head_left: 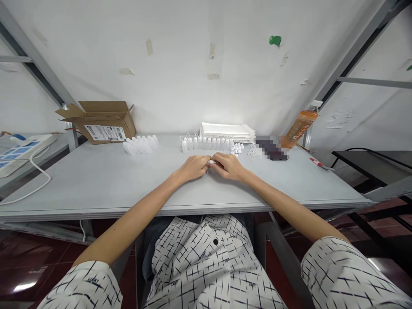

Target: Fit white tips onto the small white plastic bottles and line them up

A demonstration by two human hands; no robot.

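Note:
My left hand (195, 167) and my right hand (228, 166) meet above the grey table, fingertips closed around a small white piece (210, 162). The fingers hide most of that piece, so its shape is unclear. Just behind the hands stands a row of small white bottles (209, 143), some with thin loops at the top. A pile of small white caps (237, 148) lies at the row's right end, and beside it are thin white loops (253, 151). To the left rests a group of translucent white bottles (140, 145).
An open cardboard box (104, 124) sits at the back left. White trays (227, 131) are stacked against the wall. At the right are an orange drink bottle (301, 126), a partly pixelated dark object (278, 155) and a red-and-white packet (318, 163). A white cable (45, 171) crosses the left edge.

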